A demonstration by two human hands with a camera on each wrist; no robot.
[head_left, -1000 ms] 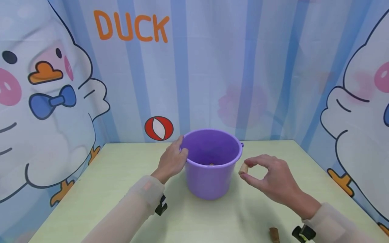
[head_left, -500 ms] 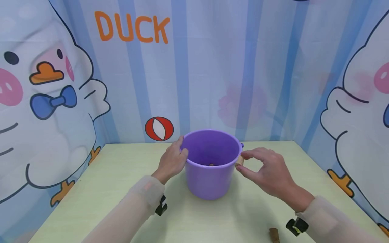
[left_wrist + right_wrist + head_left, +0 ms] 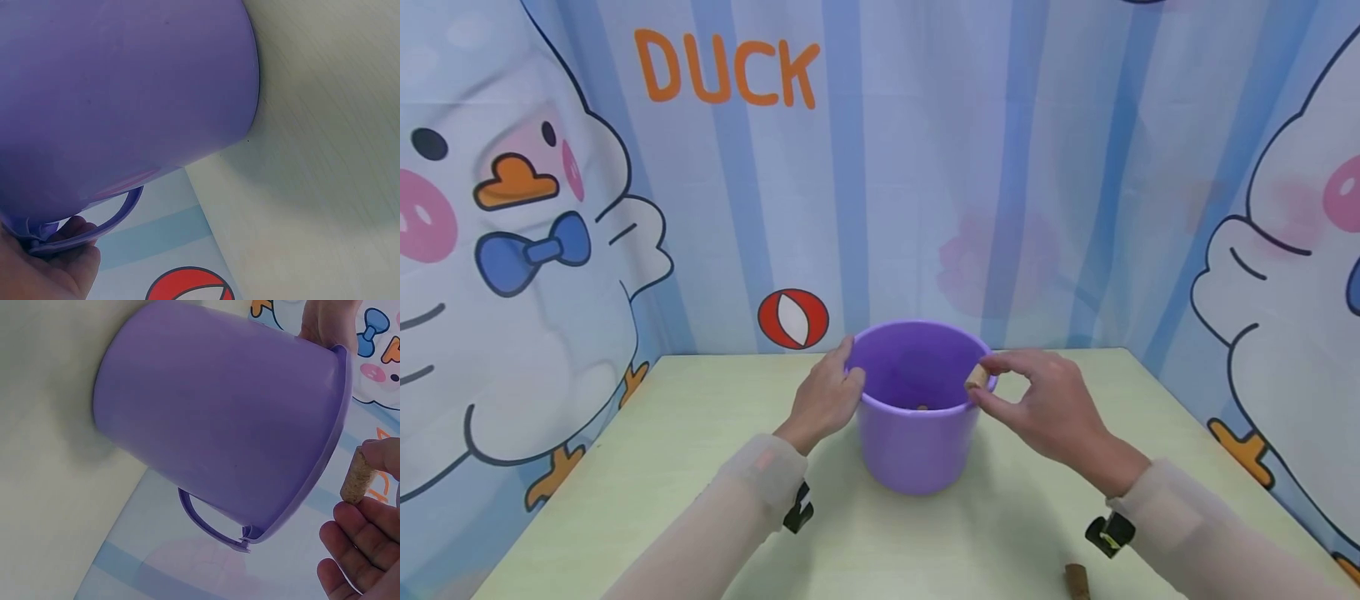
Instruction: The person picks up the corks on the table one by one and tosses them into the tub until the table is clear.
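Note:
A purple bucket (image 3: 917, 450) stands upright on the pale table. My left hand (image 3: 826, 396) grips its rim at the left side; the left wrist view shows the fingers (image 3: 84, 265) by the bucket's handle (image 3: 94, 236). Between thumb and fingertips my right hand (image 3: 1052, 408) pinches a cork (image 3: 977, 377) at the right part of the rim, over the opening. In the right wrist view the cork (image 3: 358, 478) is short, tan and speckled. Low inside the bucket a small tan bit (image 3: 922, 407) peeks over the near rim; the rest of the bottom is hidden.
Another, darker brown cork (image 3: 1077, 581) lies on the table (image 3: 700, 517) at the front right, partly cut off by the frame edge. Behind the table hangs a blue striped curtain (image 3: 895, 167) printed with ducks and a ball.
My right hand has moved left and slightly up with the cork, from beside the bucket to over its right rim. The left hand and bucket stay put.

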